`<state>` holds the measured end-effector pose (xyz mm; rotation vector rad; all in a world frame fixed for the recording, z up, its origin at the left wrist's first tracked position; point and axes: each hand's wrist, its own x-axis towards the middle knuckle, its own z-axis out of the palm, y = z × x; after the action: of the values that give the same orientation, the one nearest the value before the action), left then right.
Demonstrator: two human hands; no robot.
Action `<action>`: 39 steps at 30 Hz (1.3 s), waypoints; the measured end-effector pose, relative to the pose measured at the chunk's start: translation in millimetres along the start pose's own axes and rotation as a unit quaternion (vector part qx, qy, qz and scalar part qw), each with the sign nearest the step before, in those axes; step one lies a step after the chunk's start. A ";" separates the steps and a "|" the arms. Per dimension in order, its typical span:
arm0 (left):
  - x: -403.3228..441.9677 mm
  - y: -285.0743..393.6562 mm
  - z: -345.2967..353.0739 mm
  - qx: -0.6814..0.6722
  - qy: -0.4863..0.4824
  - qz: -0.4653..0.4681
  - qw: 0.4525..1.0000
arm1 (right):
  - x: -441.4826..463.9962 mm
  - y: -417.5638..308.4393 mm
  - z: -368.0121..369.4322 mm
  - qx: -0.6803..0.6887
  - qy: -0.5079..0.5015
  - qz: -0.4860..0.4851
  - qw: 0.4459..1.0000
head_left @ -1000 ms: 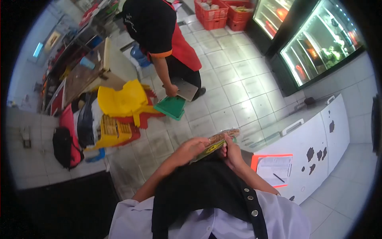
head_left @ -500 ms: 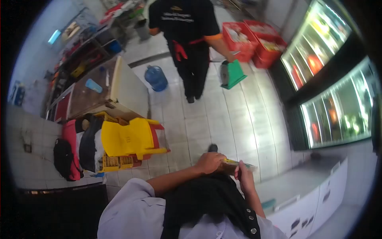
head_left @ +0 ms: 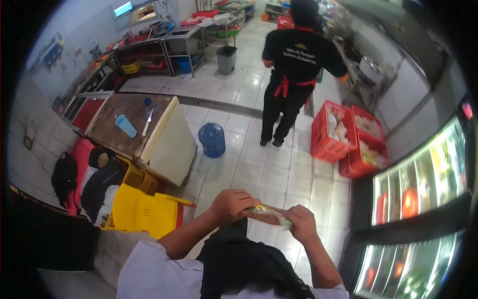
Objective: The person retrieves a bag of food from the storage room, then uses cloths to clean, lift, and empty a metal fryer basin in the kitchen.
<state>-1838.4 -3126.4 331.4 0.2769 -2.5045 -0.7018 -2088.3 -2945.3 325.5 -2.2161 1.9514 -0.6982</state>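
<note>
The left hand (head_left: 233,207) and the right hand (head_left: 301,223) are both closed, gripping opposite ends of a clear plastic packet (head_left: 269,216) with brownish contents and yellow-green printing. The packet spans the gap between the hands, in front of the black apron (head_left: 249,266) and above the tiled floor (head_left: 249,174). What exactly is inside is too blurred to tell.

Ahead of the hands, well apart from them, a large blue water jug (head_left: 212,140) stands upright on the floor. Beyond it and to its right is a co-worker (head_left: 295,60) in a black shirt, back turned. Forward and to the right of the hands are red crates (head_left: 332,133) holding bagged goods, and nearer on that side, lit display fridges (head_left: 416,187). To the left lies a yellow plastic chair (head_left: 142,212); beyond it, a worn-topped cabinet (head_left: 172,144) bears a light-blue cup (head_left: 126,126) and a knife (head_left: 148,122).
</note>
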 end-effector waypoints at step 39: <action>858.1 -772.8 -119.6 -0.169 0.271 -0.141 0.937 | 1004.9 734.0 -109.4 0.095 0.032 -0.250 0.963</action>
<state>-2456.8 -4108.0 374.4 0.6170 -1.8046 -0.9976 -2732.1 -4012.1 416.2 -2.6017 1.2728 -0.9760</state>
